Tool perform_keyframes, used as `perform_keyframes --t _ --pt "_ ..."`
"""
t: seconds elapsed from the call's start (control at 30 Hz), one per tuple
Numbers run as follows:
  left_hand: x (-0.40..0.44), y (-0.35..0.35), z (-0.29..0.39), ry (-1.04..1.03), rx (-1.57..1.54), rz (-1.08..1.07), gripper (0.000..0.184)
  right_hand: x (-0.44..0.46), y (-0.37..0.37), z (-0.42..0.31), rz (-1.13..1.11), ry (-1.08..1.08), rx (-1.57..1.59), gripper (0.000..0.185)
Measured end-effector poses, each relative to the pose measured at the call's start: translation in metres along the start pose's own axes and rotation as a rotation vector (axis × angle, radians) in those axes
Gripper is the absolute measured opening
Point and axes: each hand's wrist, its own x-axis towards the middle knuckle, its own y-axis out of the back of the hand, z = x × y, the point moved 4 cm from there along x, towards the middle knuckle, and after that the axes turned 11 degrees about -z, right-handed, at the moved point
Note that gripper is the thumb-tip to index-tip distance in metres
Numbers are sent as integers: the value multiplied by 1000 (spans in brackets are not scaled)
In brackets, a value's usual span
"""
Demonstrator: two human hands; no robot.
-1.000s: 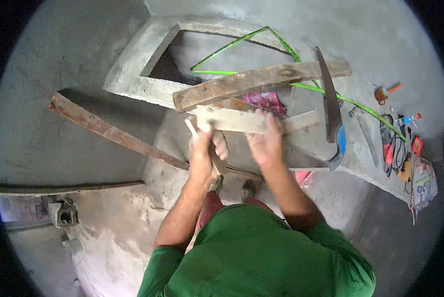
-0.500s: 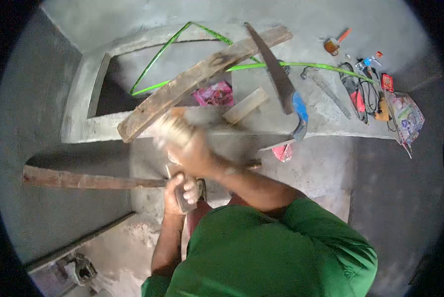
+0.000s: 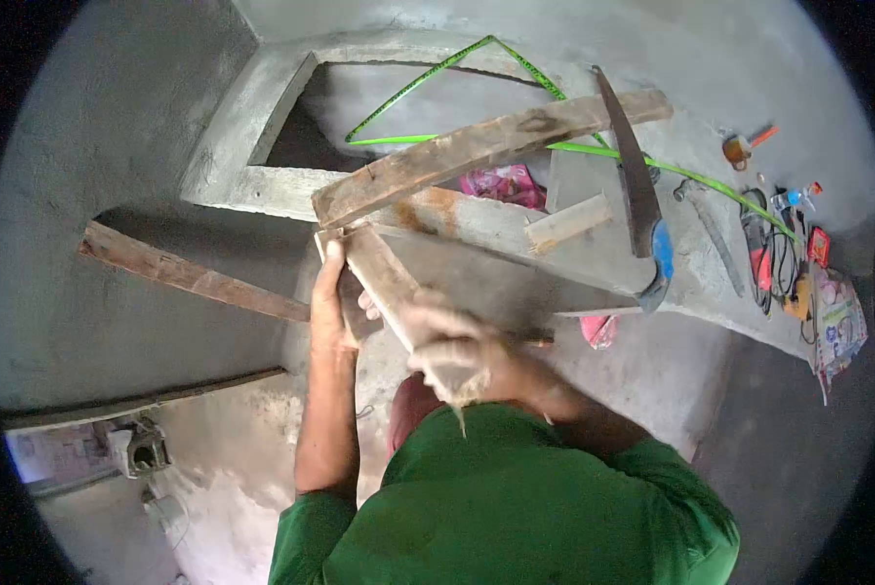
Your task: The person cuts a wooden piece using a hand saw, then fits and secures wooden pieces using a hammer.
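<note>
The left hand (image 3: 330, 292) grips a short wooden block (image 3: 354, 310), thumb along its left side and fingers wrapped round from the right. The right hand (image 3: 454, 341), blurred, is closed around the near end of a pale board (image 3: 384, 268). This board slants from beside the block's far end, toward the right and near side, down to the front of the green shirt (image 3: 516, 487); whether board and block touch is hard to tell.

Beyond the hands, a rough beam (image 3: 496, 141) lies aslant over an opening in the grey surface (image 3: 696, 283). A saw (image 3: 628, 161) rests across the beam's right part, its blue handle (image 3: 663, 253) toward the near edge. Left of the saw lies a short offcut (image 3: 569, 222), with a pink packet (image 3: 504, 185) farther off and to the left. A bent green strip (image 3: 395, 139) runs across the far side and on to the right, where a hammer (image 3: 717, 239) and a plastic bag (image 3: 840, 317) lie. Well to the left, a long plank (image 3: 194, 270) slants toward the left hand.
</note>
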Motion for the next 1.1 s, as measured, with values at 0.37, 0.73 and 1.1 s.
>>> perform_keyframes --t 0.37,0.73,1.1 --pt "-15 -61 -22 11 749 -13 32 0 -2 59 64 -442 101 110" --pt "60 -15 23 -229 1073 271 56 53 -11 73 -7 -792 -333 70" --pt "-100 194 273 -437 1211 1131 42 -109 76 -6 108 -631 -428 65"
